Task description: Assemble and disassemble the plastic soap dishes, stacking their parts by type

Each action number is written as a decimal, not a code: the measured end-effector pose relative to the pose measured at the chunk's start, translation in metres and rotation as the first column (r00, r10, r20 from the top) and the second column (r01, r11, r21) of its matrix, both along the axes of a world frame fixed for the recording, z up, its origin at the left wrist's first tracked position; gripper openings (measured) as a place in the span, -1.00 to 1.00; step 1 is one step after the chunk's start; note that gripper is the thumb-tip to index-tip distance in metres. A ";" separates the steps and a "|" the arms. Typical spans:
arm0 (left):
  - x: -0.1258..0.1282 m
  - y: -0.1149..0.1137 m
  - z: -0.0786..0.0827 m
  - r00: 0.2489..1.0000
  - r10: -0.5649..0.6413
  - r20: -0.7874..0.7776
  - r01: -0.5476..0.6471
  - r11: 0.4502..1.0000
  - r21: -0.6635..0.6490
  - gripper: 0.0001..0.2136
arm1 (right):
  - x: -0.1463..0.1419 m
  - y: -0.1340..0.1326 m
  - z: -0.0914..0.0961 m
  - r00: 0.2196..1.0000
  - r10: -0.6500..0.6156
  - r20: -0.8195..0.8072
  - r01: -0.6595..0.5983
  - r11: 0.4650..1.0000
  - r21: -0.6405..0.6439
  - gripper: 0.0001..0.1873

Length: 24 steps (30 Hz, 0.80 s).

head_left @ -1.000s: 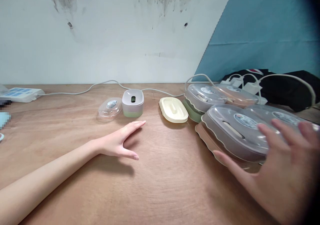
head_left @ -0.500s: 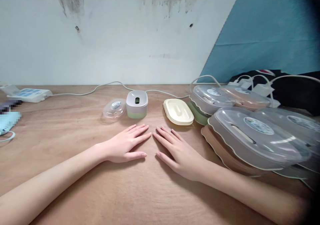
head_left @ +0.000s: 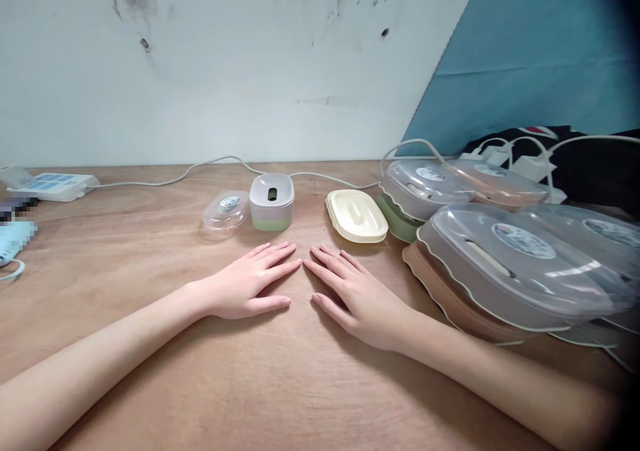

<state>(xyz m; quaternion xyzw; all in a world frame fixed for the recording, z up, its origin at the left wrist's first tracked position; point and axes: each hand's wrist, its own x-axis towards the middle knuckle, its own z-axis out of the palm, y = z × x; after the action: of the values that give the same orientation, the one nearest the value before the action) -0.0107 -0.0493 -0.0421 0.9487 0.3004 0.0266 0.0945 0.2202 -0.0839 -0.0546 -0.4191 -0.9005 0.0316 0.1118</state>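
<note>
Head view: rests left grip (head_left: 245, 284) and right grip (head_left: 359, 301), released, on counter (head_left: 270, 391), with lilac-green box (head_left: 271, 216) beyond left, cream piece (head_left: 357, 217) (lid-like) beyond right.

"What moved?"

"The right hand (head_left: 355, 297) — raised by the boxes (head_left: 515, 264) a second ago, now palm down just beside the left hand (head_left: 250, 281)."

"And the left?"

"Flat on the table (head_left: 280, 391) now — earlier it hung tilted above."

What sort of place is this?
Probably a plain indoor workroom, though a household room can't be ruled out. A bare wooden table stands before a stained white wall, with stacked lidded plastic containers on the right and what look like white power plugs behind them.
</note>
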 end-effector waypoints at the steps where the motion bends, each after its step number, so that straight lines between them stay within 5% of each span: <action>1: 0.000 0.000 0.000 1.000 -0.001 0.005 0.001 1.000 0.000 -0.39 | 0.000 0.000 0.000 1.000 0.000 0.000 0.000 1.000 0.001 -0.45; 24: 0.000 0.000 0.000 1.000 -0.005 0.006 0.005 1.000 0.000 -0.40 | -0.001 -0.001 0.002 1.000 -0.005 -0.005 0.005 1.000 0.011 -0.46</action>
<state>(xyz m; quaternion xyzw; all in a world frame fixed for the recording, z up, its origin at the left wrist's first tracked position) -0.0107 -0.0495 -0.0421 0.9493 0.2979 0.0292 0.0957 0.2195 -0.0852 -0.0525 -0.4207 -0.8993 0.0275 0.1166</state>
